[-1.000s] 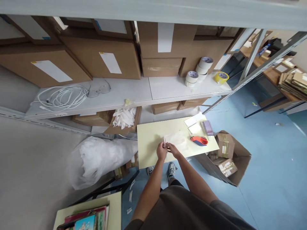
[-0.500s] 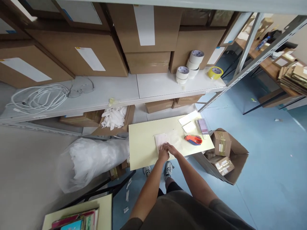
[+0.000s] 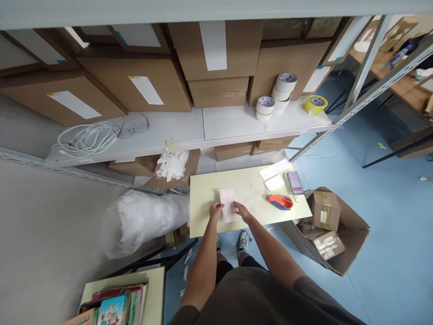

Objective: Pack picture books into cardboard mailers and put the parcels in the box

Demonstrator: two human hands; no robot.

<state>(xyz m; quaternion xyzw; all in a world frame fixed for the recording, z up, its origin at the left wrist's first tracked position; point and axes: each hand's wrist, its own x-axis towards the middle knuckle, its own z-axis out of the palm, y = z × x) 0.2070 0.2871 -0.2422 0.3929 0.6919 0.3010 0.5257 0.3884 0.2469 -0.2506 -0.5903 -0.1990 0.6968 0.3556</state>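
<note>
Here, an orange tool point(image 3: 278, 201) lies near the packet point(image 3: 227, 197).

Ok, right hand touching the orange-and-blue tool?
Apart: the head view shows tabletop between the right hand and the orange-and-blue tool.

The left hand point(image 3: 215, 211) hides part of the pale packet point(image 3: 227, 205). The bottom edge cuts off the books point(image 3: 113, 310).

Flat piece point(image 3: 227, 204) between the fingers point(image 3: 236, 207): pale pink. Desk point(image 3: 203, 189) beneath: plain cream. Tool point(image 3: 278, 201) right of the fingers: orange, blue.
</note>
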